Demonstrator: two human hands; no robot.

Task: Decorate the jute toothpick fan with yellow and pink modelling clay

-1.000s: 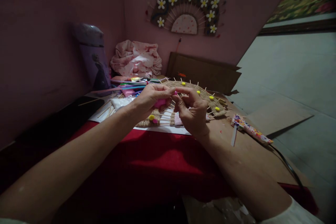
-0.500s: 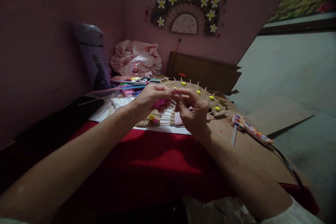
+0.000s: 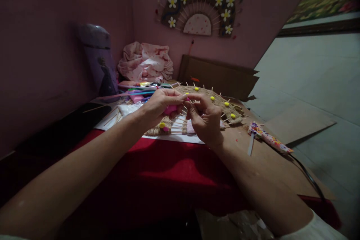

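Observation:
My left hand [image 3: 165, 103] is closed around a bright pink lump of soft modelling clay [image 3: 170, 110], partly hidden by the fingers. Its thumb and forefinger meet the fingertips of my right hand [image 3: 205, 116] at a small pink bit of clay [image 3: 188, 99]. The right fingers are pinched on that bit. Both hands hover over a woven twine half-ring [image 3: 206, 93] threaded on thin sticks, with several yellow dots along it. On its near left end, a pink piece [image 3: 165, 129] sits beside a yellow dot [image 3: 162, 125].
A cloth-wrapped glue gun [image 3: 270, 138] with a cord lies right, on brown board [image 3: 270, 172]. Behind are a purple container [image 3: 98, 60], crumpled pink cloth [image 3: 146, 62] and folded cardboard [image 3: 219, 77]. A finished flowered half-ring [image 3: 184, 11] hangs on the wall. Red cloth [image 3: 157, 172] covers the near side.
Both hands stay together at nearly the same spot, with slight shifts of the fingers around the small pink bit. The other things lie as before.

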